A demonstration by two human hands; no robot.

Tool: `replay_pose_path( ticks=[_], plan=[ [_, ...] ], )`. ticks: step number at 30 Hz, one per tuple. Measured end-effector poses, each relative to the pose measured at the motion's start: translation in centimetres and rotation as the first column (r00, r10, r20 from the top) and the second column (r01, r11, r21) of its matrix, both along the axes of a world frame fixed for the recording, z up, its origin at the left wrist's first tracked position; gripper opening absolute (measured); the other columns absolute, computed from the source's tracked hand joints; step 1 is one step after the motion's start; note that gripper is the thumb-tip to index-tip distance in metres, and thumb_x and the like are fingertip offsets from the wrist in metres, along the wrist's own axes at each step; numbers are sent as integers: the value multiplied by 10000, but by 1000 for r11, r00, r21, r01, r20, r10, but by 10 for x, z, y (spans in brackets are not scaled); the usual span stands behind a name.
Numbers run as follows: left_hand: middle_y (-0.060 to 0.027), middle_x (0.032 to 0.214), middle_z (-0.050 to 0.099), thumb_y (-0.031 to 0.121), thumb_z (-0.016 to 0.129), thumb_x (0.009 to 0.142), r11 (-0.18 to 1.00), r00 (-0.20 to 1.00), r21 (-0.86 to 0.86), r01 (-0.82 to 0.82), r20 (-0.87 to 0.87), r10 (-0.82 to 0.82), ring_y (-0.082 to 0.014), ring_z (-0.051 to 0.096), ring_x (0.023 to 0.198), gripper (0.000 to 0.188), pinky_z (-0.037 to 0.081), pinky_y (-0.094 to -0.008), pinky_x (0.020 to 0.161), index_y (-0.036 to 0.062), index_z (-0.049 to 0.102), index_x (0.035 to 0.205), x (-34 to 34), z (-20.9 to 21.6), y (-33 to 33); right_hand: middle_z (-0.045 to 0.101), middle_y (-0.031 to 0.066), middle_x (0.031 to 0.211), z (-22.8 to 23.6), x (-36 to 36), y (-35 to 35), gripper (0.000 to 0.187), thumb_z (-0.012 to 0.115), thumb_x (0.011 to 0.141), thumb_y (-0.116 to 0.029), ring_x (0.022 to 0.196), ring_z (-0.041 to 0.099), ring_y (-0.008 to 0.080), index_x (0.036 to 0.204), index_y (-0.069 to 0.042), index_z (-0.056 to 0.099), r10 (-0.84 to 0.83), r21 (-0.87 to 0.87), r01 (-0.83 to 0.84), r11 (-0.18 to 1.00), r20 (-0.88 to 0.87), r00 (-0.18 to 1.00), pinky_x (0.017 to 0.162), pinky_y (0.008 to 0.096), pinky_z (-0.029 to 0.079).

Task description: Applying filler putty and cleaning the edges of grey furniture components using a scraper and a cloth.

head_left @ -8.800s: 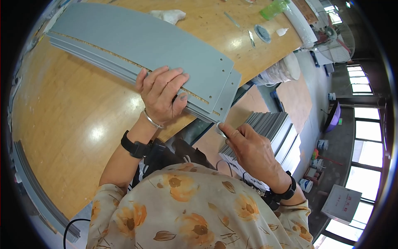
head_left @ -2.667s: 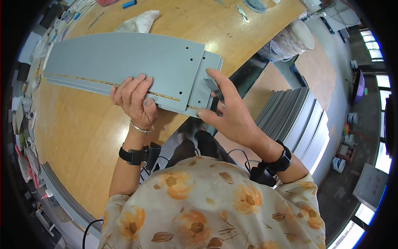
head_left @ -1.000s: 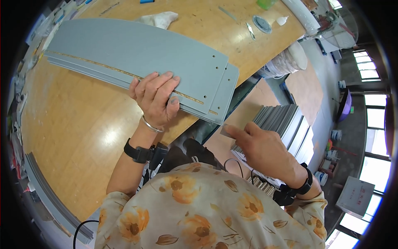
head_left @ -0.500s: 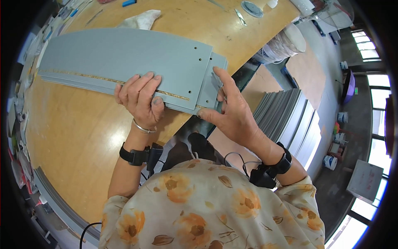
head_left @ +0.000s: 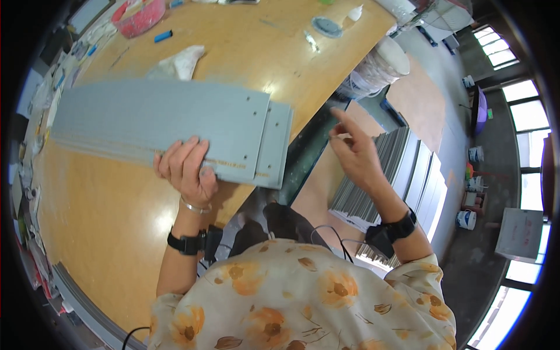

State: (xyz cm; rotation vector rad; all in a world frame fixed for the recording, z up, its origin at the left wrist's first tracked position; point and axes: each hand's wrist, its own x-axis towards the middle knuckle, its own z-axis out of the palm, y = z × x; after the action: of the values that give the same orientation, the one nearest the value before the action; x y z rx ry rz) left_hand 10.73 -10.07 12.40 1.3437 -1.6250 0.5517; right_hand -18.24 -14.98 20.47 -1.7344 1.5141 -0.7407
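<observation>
Several long grey panels (head_left: pixel 163 111) lie stacked on the wooden table, their right ends offset in steps. Small dark holes dot those ends, and a narrow brown strip runs along the near edge of the top one. My left hand (head_left: pixel 189 169) grips this near edge, fingers on top; the thumb lies against the side. Apart from the panels, my right hand (head_left: pixel 357 154) hangs in the air to their right, between the table and a floor-side stack. Its index finger stretches out, the others are partly bent, and nothing shows in it.
To the right stands a large stack of grey panels (head_left: pixel 379 175). A wrapped white bucket (head_left: pixel 379 67) is beyond the table's right edge. On the table (head_left: pixel 111 216) are a white cloth (head_left: pixel 184 61), a blue marker-like object (head_left: pixel 164 36), a pink basin (head_left: pixel 139 17) and a round grey lid (head_left: pixel 326 27).
My right hand has let go of the panels' right end and moved right. The panels' ends sit lower and further left in view, the lower panel showing more; the far part is blurred.
</observation>
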Motion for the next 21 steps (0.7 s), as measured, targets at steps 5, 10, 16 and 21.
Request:
replay_pose_path(
  ticks=[5,10,16,21],
  plan=[
    [-77,1082,604,285,351,858,999,1000,40,13,15,-13,-256,485,1077,391,192,-431,1051,73,638,1017,7,-2,2,582,142,960,-50,-9,-81,423,533,809,-88,878,584,304,1230,-106,495,188,-219,-279,935,-362,913,757,374,475],
    [-68,1095,581,328,310,882,992,996,100,-72,54,67,-256,452,1097,389,170,-463,1056,122,605,1028,14,-6,8,580,150,1009,-88,19,-160,437,587,769,-130,956,566,325,1198,-105,514,476,-11,-538,843,-449,756,827,409,463],
    [-109,1090,573,263,293,880,932,958,306,-195,-143,247,-353,441,1138,345,136,-537,1063,95,589,937,-3,14,21,562,146,1086,-80,122,-229,399,625,758,-114,1028,527,323,1149,-80,555,751,-353,-781,514,-254,609,868,404,443],
    [-131,1058,588,215,345,839,881,918,404,-245,-197,345,-357,458,1129,292,140,-544,1065,73,596,885,-28,31,22,561,132,1121,-109,226,-246,369,621,769,-102,1060,507,308,1135,-106,574,928,-582,-808,94,-244,283,893,391,425]
  ],
)
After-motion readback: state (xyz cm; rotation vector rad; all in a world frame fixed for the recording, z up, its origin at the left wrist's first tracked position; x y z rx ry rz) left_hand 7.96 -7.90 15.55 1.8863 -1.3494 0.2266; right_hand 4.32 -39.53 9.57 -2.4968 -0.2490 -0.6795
